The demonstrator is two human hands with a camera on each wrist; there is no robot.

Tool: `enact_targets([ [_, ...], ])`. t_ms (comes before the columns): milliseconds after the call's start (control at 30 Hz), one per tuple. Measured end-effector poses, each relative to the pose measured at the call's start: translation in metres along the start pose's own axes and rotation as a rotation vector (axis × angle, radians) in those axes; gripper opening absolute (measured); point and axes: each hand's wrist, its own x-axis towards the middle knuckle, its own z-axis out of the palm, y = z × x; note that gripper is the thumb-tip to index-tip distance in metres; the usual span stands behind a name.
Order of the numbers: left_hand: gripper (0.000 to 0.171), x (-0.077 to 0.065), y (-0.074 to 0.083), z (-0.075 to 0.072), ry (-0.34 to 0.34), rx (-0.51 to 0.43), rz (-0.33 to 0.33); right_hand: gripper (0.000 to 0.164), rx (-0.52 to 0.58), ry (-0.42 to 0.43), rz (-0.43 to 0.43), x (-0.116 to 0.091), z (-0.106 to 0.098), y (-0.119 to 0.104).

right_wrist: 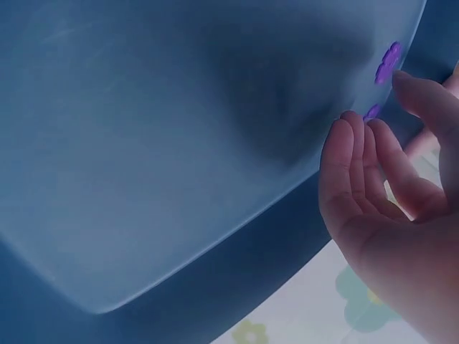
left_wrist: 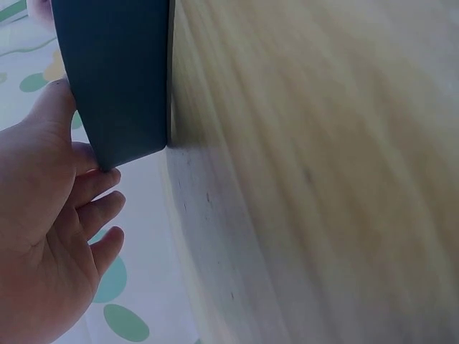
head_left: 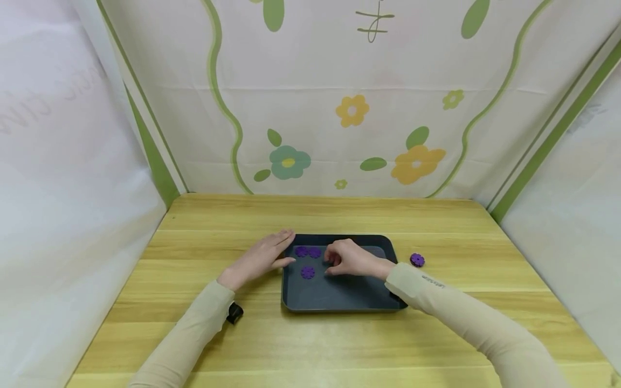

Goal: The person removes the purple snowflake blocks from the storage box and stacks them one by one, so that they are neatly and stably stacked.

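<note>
A dark blue-grey rectangular tray (head_left: 364, 299) lies on the wooden table. My left hand (head_left: 264, 253) holds its far left corner, the thumb over the rim and the fingers bent around the corner in the left wrist view. Inside, toward the left end, lie purple flower-shaped plastic discs: two side by side at the back, a left one (head_left: 301, 251) and a right one (head_left: 315, 252), plus one nearer disc (head_left: 308, 272). My right hand (head_left: 354, 258) hovers low over the tray just right of them. Its fingers (right_wrist: 341, 168) bend loosely, the thumb apart, with nothing between them.
To the right of the tray, a small stack of purple discs (head_left: 417, 260) sits on the table (head_left: 339, 350). A black object (head_left: 235, 312) shows beneath the left wrist. White fabric walls (head_left: 310, 70) with printed flowers rise behind and on both sides.
</note>
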Motion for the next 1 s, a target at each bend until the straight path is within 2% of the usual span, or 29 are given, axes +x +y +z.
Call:
enact_targets([
  [233,0.066,0.001,0.002,-0.002,0.013,-0.036,0.000,0.021,-0.003,-0.038,-0.010,0.010,0.004,-0.009],
  [433,0.066,0.003,0.002,0.001,0.017,-0.025,-0.001,0.021,0.018,-0.049,-0.013,0.016,0.011,-0.011],
  [733,0.066,0.003,0.000,0.002,0.017,-0.015,-0.008,0.025,0.022,-0.018,-0.032,0.025,0.022,-0.012],
  [1000,0.066,0.002,-0.001,0.002,0.020,-0.024,-0.008,0.026,0.014,0.012,0.019,0.030,0.030,-0.013],
])
